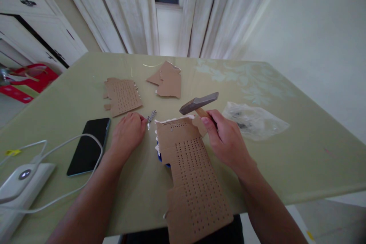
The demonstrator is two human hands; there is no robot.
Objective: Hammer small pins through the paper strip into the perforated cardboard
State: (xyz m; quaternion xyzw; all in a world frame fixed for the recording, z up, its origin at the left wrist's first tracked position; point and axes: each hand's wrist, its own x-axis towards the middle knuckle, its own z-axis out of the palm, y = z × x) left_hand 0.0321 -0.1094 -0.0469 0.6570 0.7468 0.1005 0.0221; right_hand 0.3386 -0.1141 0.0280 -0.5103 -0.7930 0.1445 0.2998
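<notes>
Right hand (pixel 225 137) grips hammer (pixel 199 103); left hand (pixel 127 131) touches nails (pixel 151 116).

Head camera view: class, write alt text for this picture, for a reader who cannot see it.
A person's right hand holds a hammer above a hole-punched cardboard sheet on a green table, while the left hand reaches for small nails. A phone, more cardboard pieces and a plastic bag lie around.

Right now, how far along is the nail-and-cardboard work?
Done: the cardboard sheet already carries rows of punched holes. In hand: the right hand grips the hammer; the left hand reaches the loose nails. Left: the sheet's top strip shows few holes.
</notes>
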